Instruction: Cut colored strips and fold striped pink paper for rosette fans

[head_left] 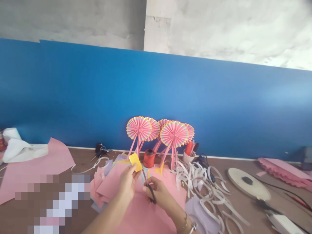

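My left hand (128, 180) pinches a small piece of yellow paper (135, 162) and holds it up above the table. In my right hand (158, 193) is a pair of scissors (151, 191) with dark handles, its blades pointing up beside the yellow paper's right edge. Whether the blades touch the paper I cannot tell. Pink paper sheets (146, 214) lie beneath both hands. Just beyond stands a red thread spool (149, 158). Several pink pleated paper fans (174, 134) on pink strip legs lean against the blue partition.
Curled white paper strips (195, 178) pile up to the right, in front of a white cup (188, 157) of tools. Farther right lies a cream round disc (248, 183) with a cable. Pink paper (39, 162) and keys (101, 149) are at left. A blue partition (97, 97) closes the back.
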A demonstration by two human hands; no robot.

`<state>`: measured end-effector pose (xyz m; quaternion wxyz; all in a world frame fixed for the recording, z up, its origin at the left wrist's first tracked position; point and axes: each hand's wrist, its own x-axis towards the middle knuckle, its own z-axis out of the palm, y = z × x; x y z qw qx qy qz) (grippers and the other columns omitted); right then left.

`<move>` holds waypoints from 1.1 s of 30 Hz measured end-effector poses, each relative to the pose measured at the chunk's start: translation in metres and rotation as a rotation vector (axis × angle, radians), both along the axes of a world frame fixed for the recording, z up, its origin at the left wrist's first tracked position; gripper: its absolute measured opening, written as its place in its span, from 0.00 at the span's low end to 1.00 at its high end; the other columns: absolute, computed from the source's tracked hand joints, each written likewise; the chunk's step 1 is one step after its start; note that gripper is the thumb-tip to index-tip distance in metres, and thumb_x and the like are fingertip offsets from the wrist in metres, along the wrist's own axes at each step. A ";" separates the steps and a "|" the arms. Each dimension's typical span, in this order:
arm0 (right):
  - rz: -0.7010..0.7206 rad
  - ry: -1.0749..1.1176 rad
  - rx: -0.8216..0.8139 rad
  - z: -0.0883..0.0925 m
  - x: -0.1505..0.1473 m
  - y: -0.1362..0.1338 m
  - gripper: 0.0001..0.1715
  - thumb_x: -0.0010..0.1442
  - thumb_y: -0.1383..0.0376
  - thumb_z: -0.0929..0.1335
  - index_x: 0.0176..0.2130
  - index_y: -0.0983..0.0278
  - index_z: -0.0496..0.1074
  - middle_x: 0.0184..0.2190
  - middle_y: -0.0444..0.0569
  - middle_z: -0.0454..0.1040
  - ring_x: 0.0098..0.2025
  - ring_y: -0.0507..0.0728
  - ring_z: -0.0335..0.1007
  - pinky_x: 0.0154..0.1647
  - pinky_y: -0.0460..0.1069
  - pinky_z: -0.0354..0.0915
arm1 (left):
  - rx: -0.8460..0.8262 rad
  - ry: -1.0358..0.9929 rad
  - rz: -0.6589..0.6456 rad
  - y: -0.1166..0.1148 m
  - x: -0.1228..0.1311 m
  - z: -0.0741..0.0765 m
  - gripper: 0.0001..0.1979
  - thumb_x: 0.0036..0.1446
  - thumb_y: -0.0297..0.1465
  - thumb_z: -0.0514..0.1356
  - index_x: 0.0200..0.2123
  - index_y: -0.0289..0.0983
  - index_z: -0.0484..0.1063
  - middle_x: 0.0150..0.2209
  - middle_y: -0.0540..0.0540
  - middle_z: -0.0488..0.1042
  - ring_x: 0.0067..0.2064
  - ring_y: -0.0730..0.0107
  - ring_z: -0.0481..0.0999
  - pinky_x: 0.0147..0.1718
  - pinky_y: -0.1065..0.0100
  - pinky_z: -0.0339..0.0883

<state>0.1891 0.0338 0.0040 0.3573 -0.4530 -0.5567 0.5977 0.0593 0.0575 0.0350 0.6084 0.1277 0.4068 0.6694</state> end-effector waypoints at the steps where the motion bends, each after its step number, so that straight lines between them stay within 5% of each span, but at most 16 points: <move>1: 0.003 0.003 0.001 -0.001 0.000 0.000 0.31 0.41 0.46 0.72 0.33 0.65 0.63 0.14 0.38 0.66 0.16 0.48 0.61 0.17 0.43 0.53 | -0.004 -0.003 0.003 0.000 0.000 0.001 0.09 0.57 0.18 0.55 0.27 0.32 0.71 0.29 0.46 0.75 0.31 0.75 0.76 0.34 0.73 0.73; 33: -0.059 -0.029 -0.004 0.005 -0.005 -0.002 0.26 0.40 0.51 0.73 0.30 0.63 0.62 0.11 0.35 0.63 0.14 0.48 0.59 0.15 0.43 0.53 | -0.009 -0.042 -0.022 -0.009 0.005 0.009 0.09 0.55 0.18 0.57 0.25 0.32 0.71 0.27 0.46 0.74 0.29 0.73 0.76 0.32 0.72 0.73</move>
